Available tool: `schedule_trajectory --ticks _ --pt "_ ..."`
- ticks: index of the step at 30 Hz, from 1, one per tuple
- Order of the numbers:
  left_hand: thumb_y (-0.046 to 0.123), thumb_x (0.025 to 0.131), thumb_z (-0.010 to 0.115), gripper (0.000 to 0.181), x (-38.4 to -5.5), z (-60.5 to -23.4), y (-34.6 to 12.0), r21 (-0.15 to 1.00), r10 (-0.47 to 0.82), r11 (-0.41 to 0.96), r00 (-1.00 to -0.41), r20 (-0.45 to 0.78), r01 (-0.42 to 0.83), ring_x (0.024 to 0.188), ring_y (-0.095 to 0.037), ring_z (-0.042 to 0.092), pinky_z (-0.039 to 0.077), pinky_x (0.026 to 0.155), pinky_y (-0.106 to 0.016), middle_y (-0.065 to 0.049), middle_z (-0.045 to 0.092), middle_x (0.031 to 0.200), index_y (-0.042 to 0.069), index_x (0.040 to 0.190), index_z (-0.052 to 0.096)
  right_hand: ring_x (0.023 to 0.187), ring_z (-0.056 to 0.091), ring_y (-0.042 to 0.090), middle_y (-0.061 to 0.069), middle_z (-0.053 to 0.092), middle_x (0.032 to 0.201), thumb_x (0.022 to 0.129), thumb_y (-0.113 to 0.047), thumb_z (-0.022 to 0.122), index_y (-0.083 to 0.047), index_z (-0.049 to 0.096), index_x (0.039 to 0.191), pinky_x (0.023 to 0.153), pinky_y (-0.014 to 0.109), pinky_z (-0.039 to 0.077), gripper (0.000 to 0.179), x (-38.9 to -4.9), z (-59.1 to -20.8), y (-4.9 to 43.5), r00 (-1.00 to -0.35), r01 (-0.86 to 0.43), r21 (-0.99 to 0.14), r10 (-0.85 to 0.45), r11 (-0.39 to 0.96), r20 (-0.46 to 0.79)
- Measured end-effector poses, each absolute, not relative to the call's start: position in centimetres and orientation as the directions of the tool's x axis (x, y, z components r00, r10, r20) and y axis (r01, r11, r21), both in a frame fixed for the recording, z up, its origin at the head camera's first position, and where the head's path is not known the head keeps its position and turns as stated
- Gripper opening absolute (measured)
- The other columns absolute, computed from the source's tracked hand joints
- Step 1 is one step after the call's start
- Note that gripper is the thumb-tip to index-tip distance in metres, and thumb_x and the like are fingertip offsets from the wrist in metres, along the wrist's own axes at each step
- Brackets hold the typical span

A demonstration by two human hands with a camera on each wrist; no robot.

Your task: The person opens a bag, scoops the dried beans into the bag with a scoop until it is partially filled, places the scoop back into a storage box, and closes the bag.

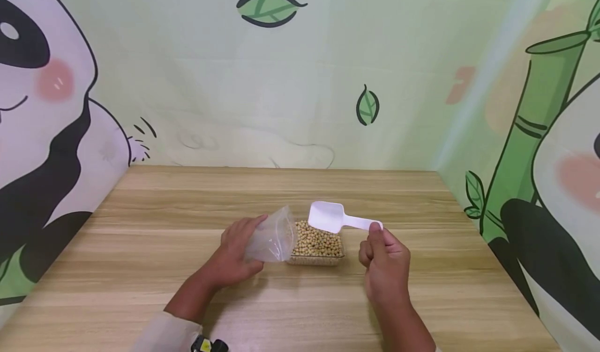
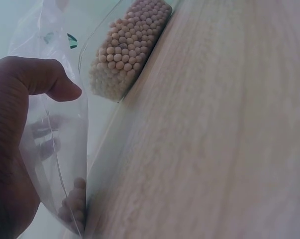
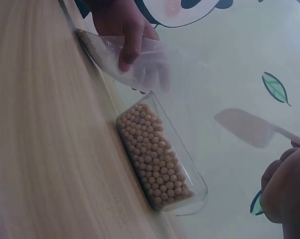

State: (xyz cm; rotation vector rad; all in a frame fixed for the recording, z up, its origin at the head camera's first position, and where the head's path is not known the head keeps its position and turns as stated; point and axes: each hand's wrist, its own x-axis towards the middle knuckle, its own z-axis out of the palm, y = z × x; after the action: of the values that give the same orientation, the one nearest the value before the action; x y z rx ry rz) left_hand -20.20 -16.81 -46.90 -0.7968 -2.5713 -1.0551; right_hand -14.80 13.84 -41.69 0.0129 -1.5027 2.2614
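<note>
In the head view, my left hand grips a clear plastic bag, thumb on the near side and fingers on the far side. A few soybeans lie at the bottom of this bag in the left wrist view. Right beside the bag's mouth stands a clear rectangular container, filled with soybeans. My right hand pinches the handle end of a white plastic scoop. The scoop's head is over the container's far right part, and no beans show in it.
Container and bag are on a wood-grain table. Behind the table hangs a pale green backdrop printed with pandas, leaves and bamboo, and it also runs along both sides.
</note>
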Motion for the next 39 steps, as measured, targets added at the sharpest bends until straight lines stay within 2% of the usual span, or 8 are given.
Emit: schedule_trajectory --ticks 3,10,14,21,24,29,35,39 --pt "0.011 0.072 0.075 0.092 -20.2 -46.8 -16.8 0.581 0.389 0.587 -0.826 0.408 0.564 0.133 -0.043 0.051 0.031 0.11 -0.071 -0.017 0.062 0.14 0.009 0.159 0.048 0.054 0.019 0.014 -0.004 0.027 0.056 0.112 -0.014 0.059 0.001 0.047 0.071 0.051 0.033 0.014 0.046 -15.0 -41.8 14.1 -0.883 -0.354 -0.907 0.401 -0.227 0.244" --pt "0.02 0.07 0.081 0.105 -23.5 -52.1 -18.4 0.536 0.403 0.563 -0.775 0.487 0.629 0.134 -0.029 0.047 0.031 0.108 -0.061 -0.001 0.06 0.142 0.033 0.166 0.04 0.049 0.031 0.001 -0.011 0.038 0.054 0.108 -0.019 0.069 0.003 0.072 0.083 0.044 0.022 0.022 0.033 -14.5 -42.0 14.0 -0.82 -0.274 -0.948 0.476 0.163 0.319" --pt "0.02 0.067 0.082 0.105 -23.2 -51.9 -18.1 0.517 0.391 0.57 -0.764 0.513 0.639 0.129 -0.031 0.049 0.032 0.103 -0.06 -0.004 0.061 0.138 0.029 0.165 0.043 0.049 0.029 -0.001 -0.013 0.035 0.055 0.106 -0.015 0.072 0.002 0.077 0.086 0.044 0.021 0.022 0.026 -14.5 -42.2 13.7 -0.794 -0.309 -0.907 0.447 0.287 0.412" --pt "0.014 0.069 0.079 0.093 -20.5 -47.5 -17.0 0.538 0.39 0.574 -0.784 0.483 0.617 0.127 -0.042 0.053 0.035 0.103 -0.066 -0.015 0.064 0.135 0.011 0.158 0.049 0.049 0.029 -0.006 -0.014 0.034 0.055 0.103 -0.009 0.073 -0.001 0.078 0.084 0.044 0.018 0.021 0.022 -14.8 -42.9 13.5 -0.77 -0.373 -0.848 0.384 0.378 0.509" --pt "0.014 0.069 0.078 0.094 -20.9 -48.1 -17.2 0.529 0.39 0.578 -0.78 0.49 0.621 0.127 -0.04 0.052 0.035 0.103 -0.064 -0.014 0.063 0.134 0.012 0.159 0.049 0.049 0.029 -0.006 -0.014 0.034 0.055 0.103 -0.009 0.074 0.0 0.079 0.085 0.044 0.018 0.021 0.02 -14.9 -43.1 13.5 -0.771 -0.372 -0.835 0.366 0.405 0.521" --pt "0.018 0.067 0.08 0.103 -22.3 -50.4 -17.7 0.518 0.386 0.564 -0.76 0.523 0.643 0.127 -0.032 0.05 0.034 0.099 -0.059 -0.008 0.062 0.136 0.023 0.163 0.045 0.05 0.03 -0.003 -0.013 0.035 0.056 0.103 -0.01 0.073 -0.001 0.079 0.085 0.045 0.018 0.022 0.021 -15.0 -43.1 13.5 -0.791 -0.334 -0.835 0.352 0.438 0.501" --pt "0.019 0.069 0.079 0.1 -22.5 -50.8 -17.8 0.523 0.386 0.546 -0.751 0.536 0.654 0.128 -0.033 0.05 0.033 0.099 -0.06 -0.009 0.062 0.137 0.023 0.164 0.045 0.05 0.03 0.001 -0.011 0.034 0.056 0.106 -0.017 0.071 -0.001 0.077 0.084 0.047 0.02 0.023 0.028 -15.3 -43.1 14.0 -0.857 -0.188 -0.893 0.376 0.409 0.353" --pt "0.018 0.069 0.078 0.1 -22.2 -50.5 -17.6 0.507 0.383 0.558 -0.746 0.545 0.657 0.127 -0.031 0.049 0.033 0.098 -0.055 -0.009 0.061 0.136 0.022 0.164 0.045 0.049 0.031 0.004 -0.012 0.036 0.053 0.108 -0.026 0.069 0.0 0.069 0.078 0.047 0.022 0.023 0.04 -15.6 -43.0 14.4 -0.889 -0.053 -0.959 0.425 0.278 0.172"
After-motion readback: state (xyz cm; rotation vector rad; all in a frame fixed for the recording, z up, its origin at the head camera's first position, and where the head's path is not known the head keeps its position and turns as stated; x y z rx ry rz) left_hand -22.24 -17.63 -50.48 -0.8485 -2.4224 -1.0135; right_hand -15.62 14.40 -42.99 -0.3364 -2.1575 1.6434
